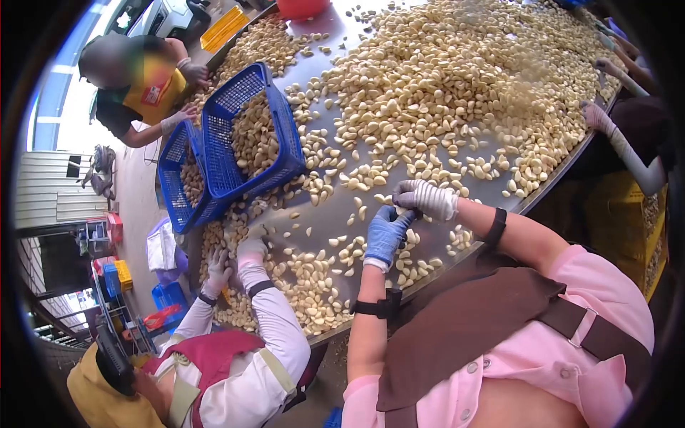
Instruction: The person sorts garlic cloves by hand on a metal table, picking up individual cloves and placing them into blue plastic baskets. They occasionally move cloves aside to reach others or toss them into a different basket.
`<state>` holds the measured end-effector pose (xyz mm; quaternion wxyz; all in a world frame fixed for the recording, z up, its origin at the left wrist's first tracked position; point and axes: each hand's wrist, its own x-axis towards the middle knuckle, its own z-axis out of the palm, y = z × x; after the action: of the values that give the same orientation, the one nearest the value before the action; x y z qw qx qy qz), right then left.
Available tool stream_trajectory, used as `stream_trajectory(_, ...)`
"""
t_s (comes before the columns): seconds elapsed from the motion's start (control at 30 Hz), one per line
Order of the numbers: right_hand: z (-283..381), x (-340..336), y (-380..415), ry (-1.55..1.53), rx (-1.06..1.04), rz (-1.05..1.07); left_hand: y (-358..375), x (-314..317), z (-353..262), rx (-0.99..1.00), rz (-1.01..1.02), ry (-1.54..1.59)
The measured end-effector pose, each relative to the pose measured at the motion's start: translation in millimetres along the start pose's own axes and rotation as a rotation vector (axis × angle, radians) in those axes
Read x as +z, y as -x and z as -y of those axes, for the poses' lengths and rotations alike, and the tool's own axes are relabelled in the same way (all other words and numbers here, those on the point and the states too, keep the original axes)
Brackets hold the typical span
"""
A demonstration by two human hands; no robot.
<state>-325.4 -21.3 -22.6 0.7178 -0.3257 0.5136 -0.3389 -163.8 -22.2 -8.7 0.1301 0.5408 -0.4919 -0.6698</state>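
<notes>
My left hand (pixel 386 232), in a blue glove, meets my right hand (pixel 427 199), in a whitish striped glove with grey fingertips, just above the metal table (pixel 325 221). The fingers of both are bent and pressed together at the tips. Whatever lies between them is too small or hidden to make out. Loose pale garlic cloves (pixel 415 269) lie on the metal below and around my hands. Beyond them spreads a large heap of garlic cloves (pixel 428 85).
Two joined blue baskets (pixel 289 139) holding browner cloves stand on the table at left. A co-worker's gloved hands (pixel 251 251) are close on my left; another person (pixel 139 85) stands behind the baskets. More gloved hands (pixel 598 118) reach in from the right. A red container (pixel 303 7) sits at the far edge.
</notes>
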Motion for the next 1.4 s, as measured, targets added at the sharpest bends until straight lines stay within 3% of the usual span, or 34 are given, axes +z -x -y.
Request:
stream_trajectory(0.1,-1,-3,-1,0.055,0.027,-0.012,-3,8,1,0.010,-0.025,0.056)
stream_trajectory(0.2,-3,-5,3,0.009,0.095,0.043,-2,9,12,0.172,0.011,0.190)
stream_trajectory(0.4,-4,-2,-2,-0.087,0.094,0.073,4,-8,1,0.040,0.084,0.220)
stream_trajectory(0.47,-3,2,-2,-0.140,0.102,0.090,8,-12,-4,0.134,0.049,0.015)
stream_trajectory(0.7,-6,0,-4,-0.173,0.110,0.094,5,-6,-2,0.227,-0.003,-0.217)
stream_trajectory(0.77,-5,6,-6,-0.172,0.089,-0.023,10,8,-8,0.462,-0.432,-0.819)
stream_trajectory(0.8,-3,8,-6,-0.170,0.067,-0.132,8,9,-7,0.464,-0.427,-0.817)
stream_trajectory(0.87,-7,5,-9,-0.162,0.077,-0.141,3,7,-4,0.382,-0.368,-0.816)
stream_trajectory(1.03,-7,-7,0,-0.292,0.134,0.027,2,-2,-6,0.401,-0.260,-0.582)
stream_trajectory(1.07,-8,-8,1,-0.348,0.159,0.062,-6,-7,6,0.480,-0.205,-0.465)
stream_trajectory(1.13,-3,-8,4,-0.407,0.151,0.072,-6,-13,6,0.102,0.031,0.074)
stream_trajectory(1.17,-1,-7,5,-0.458,0.145,0.104,-1,-10,4,0.089,0.038,0.294)
stream_trajectory(1.4,-9,-12,-9,-0.560,0.255,-0.073,-5,-6,14,-0.025,0.140,0.496)
